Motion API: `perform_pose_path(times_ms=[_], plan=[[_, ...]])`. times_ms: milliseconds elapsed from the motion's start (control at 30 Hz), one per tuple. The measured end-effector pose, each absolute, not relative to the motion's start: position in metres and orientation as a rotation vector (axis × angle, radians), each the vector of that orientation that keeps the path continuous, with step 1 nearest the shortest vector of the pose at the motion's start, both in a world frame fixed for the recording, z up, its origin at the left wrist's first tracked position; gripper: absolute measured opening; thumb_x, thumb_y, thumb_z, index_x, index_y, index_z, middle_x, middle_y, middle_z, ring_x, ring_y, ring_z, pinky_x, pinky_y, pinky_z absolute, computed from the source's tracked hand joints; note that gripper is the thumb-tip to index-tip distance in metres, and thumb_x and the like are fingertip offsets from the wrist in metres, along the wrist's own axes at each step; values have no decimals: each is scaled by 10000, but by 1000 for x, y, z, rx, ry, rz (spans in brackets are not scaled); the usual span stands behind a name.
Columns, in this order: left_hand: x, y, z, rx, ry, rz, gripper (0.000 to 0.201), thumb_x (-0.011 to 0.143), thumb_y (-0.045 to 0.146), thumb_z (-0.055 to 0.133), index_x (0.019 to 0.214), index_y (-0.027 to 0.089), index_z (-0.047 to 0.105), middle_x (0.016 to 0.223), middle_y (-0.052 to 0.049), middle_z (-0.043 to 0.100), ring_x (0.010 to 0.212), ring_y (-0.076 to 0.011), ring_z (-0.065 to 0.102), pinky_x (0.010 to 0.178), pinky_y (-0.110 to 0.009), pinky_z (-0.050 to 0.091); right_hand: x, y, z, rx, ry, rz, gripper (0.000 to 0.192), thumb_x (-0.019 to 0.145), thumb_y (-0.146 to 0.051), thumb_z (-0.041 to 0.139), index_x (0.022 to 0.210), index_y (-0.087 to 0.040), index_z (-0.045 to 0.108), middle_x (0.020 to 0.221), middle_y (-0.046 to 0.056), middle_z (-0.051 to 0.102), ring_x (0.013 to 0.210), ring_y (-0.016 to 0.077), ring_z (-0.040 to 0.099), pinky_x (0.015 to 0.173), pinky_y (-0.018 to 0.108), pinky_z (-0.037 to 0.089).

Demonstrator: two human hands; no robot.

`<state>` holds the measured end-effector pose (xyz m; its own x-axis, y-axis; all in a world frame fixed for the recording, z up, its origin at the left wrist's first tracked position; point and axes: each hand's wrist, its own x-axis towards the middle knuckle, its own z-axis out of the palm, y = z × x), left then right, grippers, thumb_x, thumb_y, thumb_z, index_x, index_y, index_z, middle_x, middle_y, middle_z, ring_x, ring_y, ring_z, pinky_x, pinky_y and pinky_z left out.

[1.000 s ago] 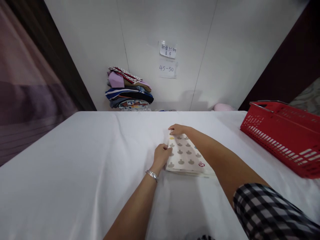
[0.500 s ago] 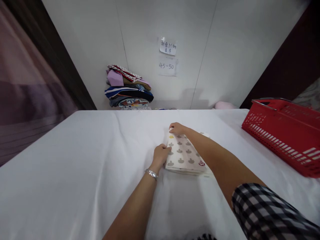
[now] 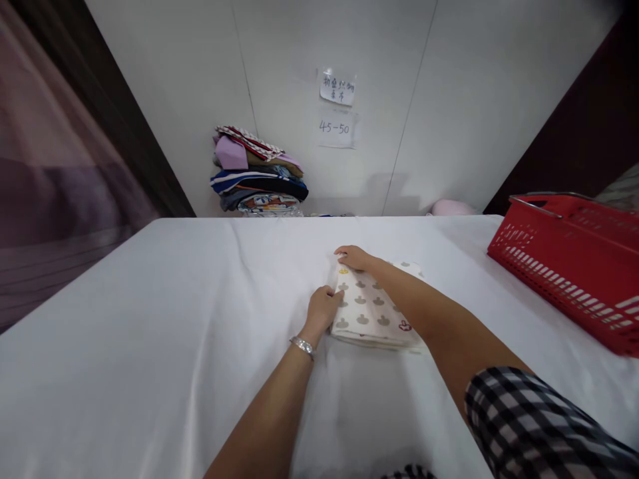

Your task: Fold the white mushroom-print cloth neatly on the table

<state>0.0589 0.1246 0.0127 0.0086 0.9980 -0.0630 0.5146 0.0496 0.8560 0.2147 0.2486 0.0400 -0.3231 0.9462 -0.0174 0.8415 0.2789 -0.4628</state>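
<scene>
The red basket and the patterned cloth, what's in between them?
In the head view, the person's right forearm slants across, partly covering the patterned cloth; from there, white table covering stretches to the red basket.

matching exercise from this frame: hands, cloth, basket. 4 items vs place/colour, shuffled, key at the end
Column one
1. left hand
2. right hand
3. cloth
4. basket

Column two
A. white with grey-brown printed shapes
B. at the far left corner of the printed fabric
C. red, at the right edge of the picture
D. at the left edge of the printed fabric, below a wrist with a silvery bracelet in the lower picture? No: thumb on that edge, nearer the camera

Pairs: 1-D, 2-B, 3-A, 4-C
</scene>
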Motion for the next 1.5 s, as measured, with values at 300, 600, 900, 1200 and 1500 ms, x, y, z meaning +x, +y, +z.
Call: perform_pose_path(times_ms=[300, 600, 900, 1200, 1500], plan=[[60, 125, 13, 1581, 1606, 816, 232, 761, 344, 561, 595, 191, 508, 636, 7, 564, 647, -142, 499, 604, -250, 348, 221, 232, 49, -1294, -2636, 405, 276, 736, -71, 571, 927, -216, 709, 1308, 45, 561, 1310, 234, 393, 1069, 381, 327], [60, 124, 14, 1648, 1609, 859, 224, 759, 310, 554, 585, 192, 475, 719, -11, 550, 667, -142, 485, 623, -262, 345, 214, 220, 69, -1338, -2912, 240, 218, 675, -49, 586, 809, -194, 679, 1246, 74, 600, 1336, 296, 347, 1040, 415, 314], [62, 121, 14, 1563, 1509, 998, 180, 716, 289, 564, 588, 193, 482, 635, 22, 518, 620, -128, 470, 597, -251, 347, 215, 227, 82, -1192, -2866, 229, 201, 734, -33, 549, 774, -195, 661, 873, 22, 704, 962, 177, 596, 1025, 373, 256], [60, 124, 10, 1451, 1505, 996, 174, 686, 307, 587, 570, 185, 543, 636, -1, 594, 629, -139, 514, 596, -251, 365, 205, 241, 57, -1203, -2894, 311, 249, 763, -89, 576, 934, -219, 703, 960, 41, 707, 971, 190, 591, 941, 321, 366], [61, 126, 4, 1445, 1450, 1033, 197, 692, 319, 573, 557, 186, 519, 715, -25, 632, 664, -151, 542, 601, -257, 373, 210, 241, 59, -1319, -2926, 431, 177, 825, -167, 572, 952, -216, 684, 1153, 49, 642, 1204, 221, 478, 955, 323, 375]])
